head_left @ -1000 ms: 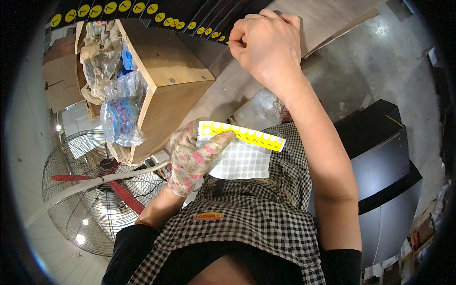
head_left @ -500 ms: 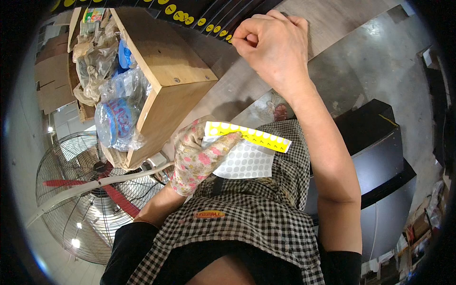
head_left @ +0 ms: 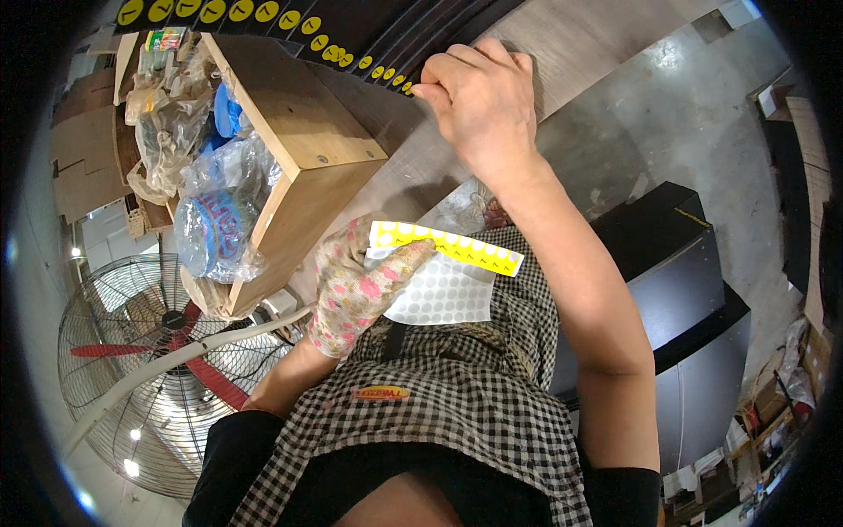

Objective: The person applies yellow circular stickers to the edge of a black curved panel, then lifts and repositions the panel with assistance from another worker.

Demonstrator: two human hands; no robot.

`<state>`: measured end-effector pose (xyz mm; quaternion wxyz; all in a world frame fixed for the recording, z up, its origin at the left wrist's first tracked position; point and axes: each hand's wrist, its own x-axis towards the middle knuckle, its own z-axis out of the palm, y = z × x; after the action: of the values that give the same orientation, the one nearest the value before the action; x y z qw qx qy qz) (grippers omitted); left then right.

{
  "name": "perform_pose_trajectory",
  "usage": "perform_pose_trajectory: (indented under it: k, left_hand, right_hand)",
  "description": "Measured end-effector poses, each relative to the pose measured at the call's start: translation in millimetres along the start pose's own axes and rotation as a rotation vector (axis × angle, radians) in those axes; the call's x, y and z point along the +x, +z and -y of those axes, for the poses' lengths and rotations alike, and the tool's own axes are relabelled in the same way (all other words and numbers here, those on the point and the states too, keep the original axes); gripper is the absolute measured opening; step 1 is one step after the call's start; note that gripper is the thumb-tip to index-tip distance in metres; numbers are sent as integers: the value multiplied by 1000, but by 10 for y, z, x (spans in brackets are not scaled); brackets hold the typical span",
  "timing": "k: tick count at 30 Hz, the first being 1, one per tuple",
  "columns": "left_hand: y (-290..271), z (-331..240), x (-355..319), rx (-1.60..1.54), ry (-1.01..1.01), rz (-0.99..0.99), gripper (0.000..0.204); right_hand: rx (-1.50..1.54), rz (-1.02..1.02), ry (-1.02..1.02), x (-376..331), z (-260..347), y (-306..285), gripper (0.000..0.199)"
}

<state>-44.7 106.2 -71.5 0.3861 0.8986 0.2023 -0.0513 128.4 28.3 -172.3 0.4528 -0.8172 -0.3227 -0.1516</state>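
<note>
My left hand [head_left: 360, 285], in a floral-patterned glove, grips a sheet of round stickers [head_left: 452, 294] in front of my apron. The sheet has a yellow strip with dark marks along its top and pale, round spots below. Bare and curled, my right hand [head_left: 483, 105] is up at the edges of a row of dark panels [head_left: 386, 44]. Its thumb lies against a panel edge, at the end of a line of yellow round stickers [head_left: 310, 25]. Whatever its fingertips may hold is hidden.
Left of the panels stands a wooden box [head_left: 299, 167] with plastic bags and a wrapped blue roll-like item [head_left: 211, 233]. A caged fan [head_left: 176, 342] with red blades is at lower left. Dark panels [head_left: 667, 290] are stacked on the right, beside a concrete floor [head_left: 615, 158].
My right hand has shifted slightly left and down in view, its thumb-and-finger ring now turned out of sight. The view has moved a little; my left hand still holds the sheet.
</note>
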Motion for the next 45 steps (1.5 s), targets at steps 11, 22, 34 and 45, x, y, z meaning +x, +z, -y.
perform_pose_trajectory:
  k: [11, 22, 34, 45]
  left_hand:
    - [24, -73, -40, -191, -225, -15, 19]
    - [-38, -83, 76, -190, -225, -32, 14]
    - [12, -152, 140, -157, -338, 66, 13]
    - [115, -293, 217, -136, -409, 24, 12]
  right_hand:
    - [-43, 73, -77, 32, -152, -56, 19]
    - [77, 153, 102, 69, -257, -328, 14]
    - [812, 449, 244, -687, 82, -815, 15]
    - [953, 217, 692, -1253, -38, -897, 28]
